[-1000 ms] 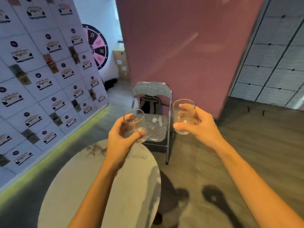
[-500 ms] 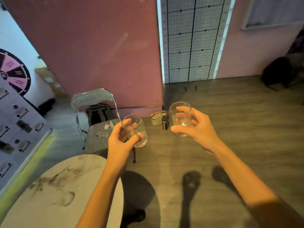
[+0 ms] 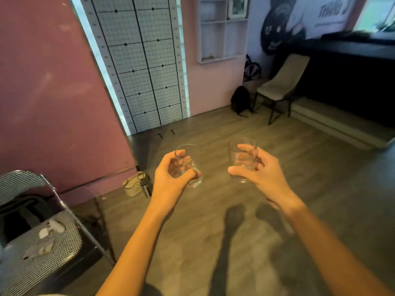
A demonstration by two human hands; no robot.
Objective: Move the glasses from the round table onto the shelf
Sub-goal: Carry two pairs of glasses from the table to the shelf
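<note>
wood floor (image 3: 245, 221) fills the middle, pink wall (image 3: 53, 103) on the left. left glass (image 3: 189, 165) is clear, tilted a bit, wrapped by the left hand (image 3: 171, 176) with fingers curled round its body. right glass (image 3: 242, 160) is upright, pinched between thumb and fingers of the right hand (image 3: 263, 174). both glasses are up in the air over the floor, apart from each other. white wall shelf (image 3: 222, 28) far back. checked folding chair (image 3: 36, 238) lower left, beige chair (image 3: 282, 84) right.
</note>
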